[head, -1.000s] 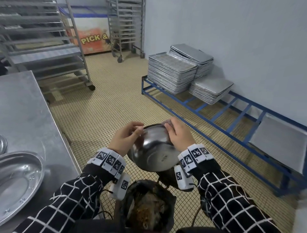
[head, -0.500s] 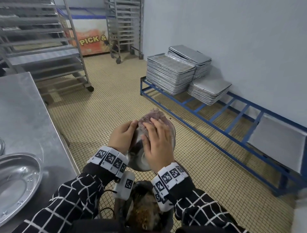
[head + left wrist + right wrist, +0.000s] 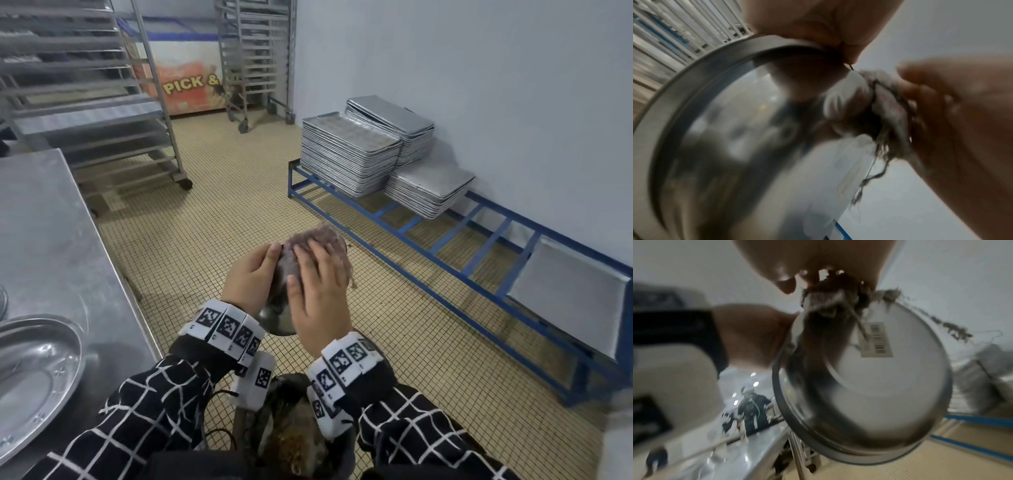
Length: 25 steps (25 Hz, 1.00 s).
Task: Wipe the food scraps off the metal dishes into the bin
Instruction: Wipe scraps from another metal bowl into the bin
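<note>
the left hand (image 3: 249, 281) holds a metal bowl (image 3: 278, 318) by its rim, tilted above the bin (image 3: 301, 442) that stands on the floor just beside the table (image 3: 51, 240). the grip of the left hand is closed around the rim, thumb on one side and fingers on the other, as the left wrist view shows. the right hand (image 3: 317, 294) presses a frayed cloth (image 3: 325, 236) against the bowl; its fingers lie over the cloth, but if they curl around it or only press it flat, one cannot tell.

to do this step well, the person probably should keep the open side of the bowl turned down toward the bin, so that loosened scraps fall inside and not on the tiled floor. the wipe should go from the far rim toward the bin in one direction. the left grip must be firm, because the pushing cloth can turn the bowl. another metal dish (image 3: 30, 380) waits on the table.
</note>
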### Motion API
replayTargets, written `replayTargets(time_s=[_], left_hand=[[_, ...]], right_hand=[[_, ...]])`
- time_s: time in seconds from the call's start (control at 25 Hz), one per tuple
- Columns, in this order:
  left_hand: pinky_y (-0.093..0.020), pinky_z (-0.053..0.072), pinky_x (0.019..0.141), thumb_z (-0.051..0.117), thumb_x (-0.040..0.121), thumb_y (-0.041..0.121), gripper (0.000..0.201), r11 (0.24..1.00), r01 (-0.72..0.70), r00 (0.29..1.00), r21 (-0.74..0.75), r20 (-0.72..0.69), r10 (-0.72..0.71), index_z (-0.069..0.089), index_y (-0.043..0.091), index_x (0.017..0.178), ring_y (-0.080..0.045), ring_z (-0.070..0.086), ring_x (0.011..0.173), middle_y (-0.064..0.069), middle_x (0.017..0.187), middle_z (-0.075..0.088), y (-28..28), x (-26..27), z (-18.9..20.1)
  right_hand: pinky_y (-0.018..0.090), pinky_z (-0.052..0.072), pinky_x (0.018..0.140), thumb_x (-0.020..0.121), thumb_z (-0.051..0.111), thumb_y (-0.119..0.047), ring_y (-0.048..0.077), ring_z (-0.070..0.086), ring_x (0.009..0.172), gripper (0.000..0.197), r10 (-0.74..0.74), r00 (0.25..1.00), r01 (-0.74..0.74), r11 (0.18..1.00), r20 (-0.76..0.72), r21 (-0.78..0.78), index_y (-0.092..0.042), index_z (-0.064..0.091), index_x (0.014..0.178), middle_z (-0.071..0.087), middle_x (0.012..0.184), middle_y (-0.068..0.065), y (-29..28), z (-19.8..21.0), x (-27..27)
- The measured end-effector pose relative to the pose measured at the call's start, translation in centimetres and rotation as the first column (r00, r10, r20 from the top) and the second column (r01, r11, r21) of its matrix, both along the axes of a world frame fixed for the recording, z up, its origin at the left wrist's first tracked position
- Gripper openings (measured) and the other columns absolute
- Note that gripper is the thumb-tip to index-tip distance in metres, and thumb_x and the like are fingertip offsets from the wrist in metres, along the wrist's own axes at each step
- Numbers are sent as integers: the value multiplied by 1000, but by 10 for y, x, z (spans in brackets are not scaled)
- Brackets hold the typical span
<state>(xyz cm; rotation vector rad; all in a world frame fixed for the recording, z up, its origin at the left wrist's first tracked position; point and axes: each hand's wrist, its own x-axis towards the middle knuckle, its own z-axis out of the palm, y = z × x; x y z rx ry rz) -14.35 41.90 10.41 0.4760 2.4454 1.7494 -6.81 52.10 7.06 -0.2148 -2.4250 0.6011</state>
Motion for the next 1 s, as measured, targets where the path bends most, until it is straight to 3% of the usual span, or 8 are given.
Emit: replayTargets(time_s=[0.12,0.24,0.4,0.48,0.56,0.64,0.84,1.0], left_hand=[[-42,53,79,44,99,37,30,999,0,1000,36,-1,0,65,27,81,-26,65,83,-6,83,70,1,5,3],[-29,51,70,43,98,40,28,995,3,998,98,54,-9,63,32,80,-16,65,76,1,79,69,-5,6,7],[-26,49,66,42,97,42,35,982,-42,988,182,154,14,66,22,83,-14,64,69,0,75,68,-12,1,4],[-30,51,73,40,96,46,38,987,-37,985,155,172,10,67,19,93,-18,66,79,0,81,69,-13,-2,-4],[-37,49,90,37,94,55,50,991,-20,976,130,216,-9,64,17,113,-23,65,98,-2,100,69,-14,-5,-14],[-37,38,104,33,90,64,64,988,-6,965,157,261,-35,56,18,127,-18,57,113,0,120,63,-16,-6,-21],[-23,48,71,38,98,41,32,986,66,981,155,169,-92,63,19,100,-16,62,86,-1,94,65,-14,-2,-15],[-29,55,69,46,95,43,26,982,191,972,6,137,-190,65,26,98,-15,66,82,5,92,68,-8,3,-10]], right_hand=[[41,15,116,98,27,-41,20,22,141,51,-119,991,122,992,-67,42,-17,41,140,35,149,0,1,2,-10],[41,27,114,99,22,-44,16,27,139,52,-198,979,171,926,-48,-336,-20,40,141,35,148,-5,25,-5,-17],[22,44,91,102,32,-39,9,52,106,38,-240,965,191,383,102,-904,-26,52,130,52,131,-4,62,-16,-5],[26,45,94,99,36,-44,11,55,102,33,-206,963,233,311,174,-922,-29,57,119,58,120,-4,70,-24,2],[38,47,92,98,37,-49,16,57,100,24,-218,954,270,325,205,-907,-36,56,103,60,105,-8,72,-24,7],[28,46,75,99,36,-46,8,55,88,21,-215,960,253,382,180,-889,-34,52,103,56,95,-14,74,-15,10],[16,40,60,99,37,-40,2,55,81,27,7,976,126,798,218,-589,-22,55,108,58,91,-11,85,15,10],[24,47,77,96,43,-39,14,58,90,32,190,937,-117,961,292,-249,-13,57,108,62,98,0,80,23,-5]])
